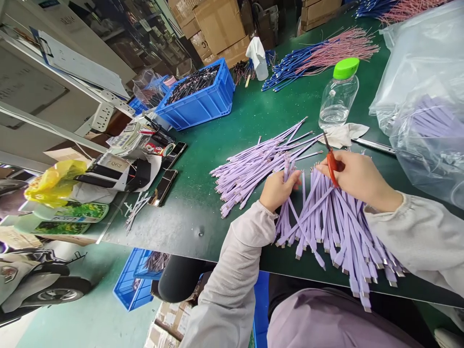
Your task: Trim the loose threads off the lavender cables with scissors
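My right hand [362, 179] is closed around the orange handles of a pair of scissors [331, 168], whose dark blades point up and away from me. In my left hand [276, 190] are a few flat lilac cables [287, 163], pinched near their far ends. Under and between both hands spreads a pile of lilac cables [344, 237], their metal plugs toward me and over the table edge. Beyond my left hand lies another lilac cable bundle [250, 169], bare wire ends pointing away. My right fingers hide part of the scissors' handles.
A clear bottle with a green cap [339, 94] stands behind a white cloth [344, 134]. Plastic bags [424, 72] cover the right side. Blue-and-pink wires [319, 58] and a blue crate [203, 108] are farther back. Two phones [164, 186] lie at left on the green table [195, 193].
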Tool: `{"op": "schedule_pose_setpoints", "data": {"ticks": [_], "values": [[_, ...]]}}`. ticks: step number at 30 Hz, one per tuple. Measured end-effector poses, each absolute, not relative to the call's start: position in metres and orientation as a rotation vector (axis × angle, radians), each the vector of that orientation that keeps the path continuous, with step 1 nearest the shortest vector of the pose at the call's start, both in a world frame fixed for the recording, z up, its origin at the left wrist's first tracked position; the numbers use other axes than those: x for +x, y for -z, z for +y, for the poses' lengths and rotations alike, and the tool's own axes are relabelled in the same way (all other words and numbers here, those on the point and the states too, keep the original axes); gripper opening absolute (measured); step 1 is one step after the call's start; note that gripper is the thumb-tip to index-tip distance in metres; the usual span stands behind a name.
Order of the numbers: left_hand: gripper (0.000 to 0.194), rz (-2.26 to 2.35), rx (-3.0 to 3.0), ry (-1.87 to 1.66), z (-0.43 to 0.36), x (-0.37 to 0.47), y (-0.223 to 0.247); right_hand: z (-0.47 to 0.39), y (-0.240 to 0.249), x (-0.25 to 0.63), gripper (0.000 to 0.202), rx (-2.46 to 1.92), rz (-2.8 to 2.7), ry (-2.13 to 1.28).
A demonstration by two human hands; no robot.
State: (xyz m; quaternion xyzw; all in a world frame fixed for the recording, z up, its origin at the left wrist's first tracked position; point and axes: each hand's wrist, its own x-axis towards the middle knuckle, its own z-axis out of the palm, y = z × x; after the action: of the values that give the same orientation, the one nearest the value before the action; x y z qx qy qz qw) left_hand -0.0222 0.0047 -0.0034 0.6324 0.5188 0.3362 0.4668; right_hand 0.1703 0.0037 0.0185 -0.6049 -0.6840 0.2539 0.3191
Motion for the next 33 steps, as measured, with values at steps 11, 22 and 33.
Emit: {"op": "schedule_pose_setpoints", "data": {"ticks": [11, 22, 33], "values": [[0.048, 1.131, 0.959, -0.552, 0.018, -0.047, -0.014, 0.020, -0.016, 0.198, 0.022, -1.427, -2.334, -0.214], [0.037, 0.899, 0.989, -0.408, 0.022, -0.071, -0.013, -0.031, -0.012, 0.149, 0.011, -0.837, -2.475, -0.704], [0.029, 0.935, 0.793, -0.531, 0.012, -0.051, -0.005, -0.014, -0.013, 0.168, 0.017, -1.155, -2.175, -0.901]]}}
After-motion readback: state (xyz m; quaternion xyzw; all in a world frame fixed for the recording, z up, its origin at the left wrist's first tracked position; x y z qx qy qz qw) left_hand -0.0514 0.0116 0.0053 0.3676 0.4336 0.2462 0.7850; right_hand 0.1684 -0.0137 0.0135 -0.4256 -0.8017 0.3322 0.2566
